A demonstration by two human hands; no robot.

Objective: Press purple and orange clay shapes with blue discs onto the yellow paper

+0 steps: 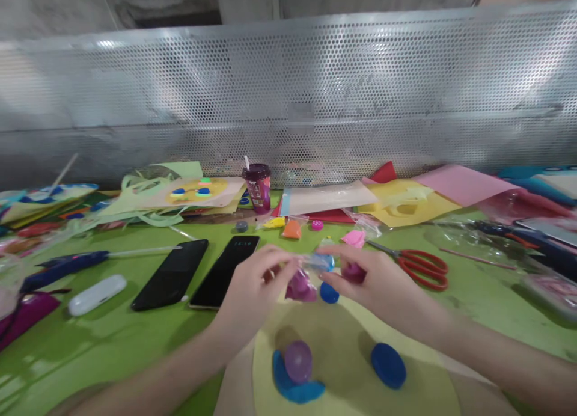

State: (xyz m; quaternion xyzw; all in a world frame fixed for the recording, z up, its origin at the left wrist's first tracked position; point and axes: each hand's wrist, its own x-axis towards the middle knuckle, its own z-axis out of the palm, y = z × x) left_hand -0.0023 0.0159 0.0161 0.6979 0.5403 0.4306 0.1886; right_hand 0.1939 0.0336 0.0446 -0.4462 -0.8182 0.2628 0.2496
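Observation:
My left hand [256,290] pinches the edge of a small clear bag with purple clay [300,285] inside. Across from it, my right hand [376,284] has thumb and finger closed at the bag's other side, with a dark pink lump [353,272] against the palm. A light blue piece [325,261] shows between the hands. Below lies a yellow paper shape [342,344], bearing a blue clay disc [388,365], a blue crescent [300,393] and a purple ball [298,361] beside the crescent. Another blue lump [329,293] sits near the paper's top edge.
Two phones [171,275] and a white case [97,295] lie at left. Red-handled scissors [422,269] are right of my right hand. Behind stand a purple cup [257,187] and coloured papers [406,201], before a perforated metal panel [297,91]. Glue guns lie at both sides.

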